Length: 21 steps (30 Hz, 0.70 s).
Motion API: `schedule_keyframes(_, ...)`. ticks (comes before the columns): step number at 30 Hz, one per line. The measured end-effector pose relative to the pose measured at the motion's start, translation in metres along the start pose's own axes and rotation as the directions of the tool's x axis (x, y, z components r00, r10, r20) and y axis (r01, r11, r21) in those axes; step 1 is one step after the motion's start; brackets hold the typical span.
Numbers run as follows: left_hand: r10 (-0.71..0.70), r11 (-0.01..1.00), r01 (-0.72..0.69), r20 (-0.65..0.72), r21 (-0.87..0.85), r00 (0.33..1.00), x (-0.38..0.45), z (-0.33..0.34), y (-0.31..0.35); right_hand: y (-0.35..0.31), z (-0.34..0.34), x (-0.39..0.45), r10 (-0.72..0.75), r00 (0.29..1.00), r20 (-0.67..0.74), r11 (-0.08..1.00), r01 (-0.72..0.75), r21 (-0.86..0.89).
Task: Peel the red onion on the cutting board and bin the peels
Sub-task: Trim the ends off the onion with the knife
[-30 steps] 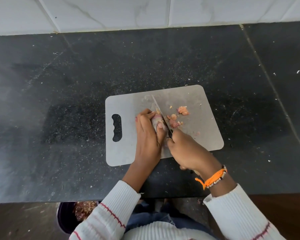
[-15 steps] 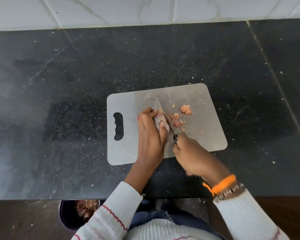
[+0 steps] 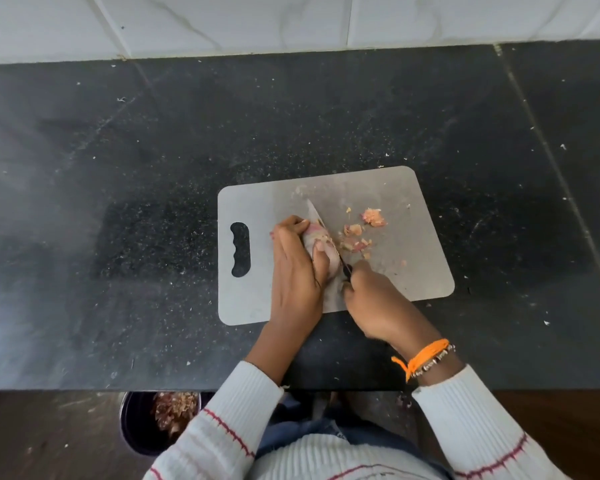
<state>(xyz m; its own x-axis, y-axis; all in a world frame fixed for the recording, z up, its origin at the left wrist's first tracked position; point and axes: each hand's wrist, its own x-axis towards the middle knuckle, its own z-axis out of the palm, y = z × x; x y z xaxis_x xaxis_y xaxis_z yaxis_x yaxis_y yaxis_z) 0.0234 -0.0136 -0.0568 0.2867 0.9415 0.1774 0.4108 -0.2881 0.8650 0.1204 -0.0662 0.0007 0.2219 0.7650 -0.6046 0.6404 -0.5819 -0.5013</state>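
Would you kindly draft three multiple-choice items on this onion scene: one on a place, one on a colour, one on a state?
1. Where do the loose peels lie?
A. on the cutting board, right of the knife
B. on the counter
C. on the floor

2. What colour is the wrist thread?
A. green
B. orange
C. blue

3. What is the left hand doing?
A. resting flat
B. gripping the onion
C. lifting the board

Key: 1 A, peels sit on the board beside the blade; 2 B, an orange band circles the wrist of the right hand; 3 B, its fingers wrap the onion.
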Motion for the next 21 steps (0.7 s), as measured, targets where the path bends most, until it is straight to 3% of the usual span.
schedule_keyframes(6, -0.028, 0.998, 0.033, 0.084, -0.062, 0.996, -0.007, -0.019, -0.010, 0.007, -0.015, 0.008, 0.061, 0.992, -0.107, 0.998, -0.062, -0.005)
schedule_keyframes(12, 0.105, 0.994, -0.096, 0.207, -0.053, 0.973, -0.010, -0.029, -0.009, 0.010, -0.020, 0.002, -0.006, 0.993, -0.117, 0.994, 0.018, 0.105)
schedule_keyframes(21, -0.047, 0.993, 0.069, 0.225, -0.094, 0.973, -0.011, -0.038, -0.007, 0.016, -0.007, 0.000, -0.085, 0.932, -0.353, 0.994, 0.106, 0.040)
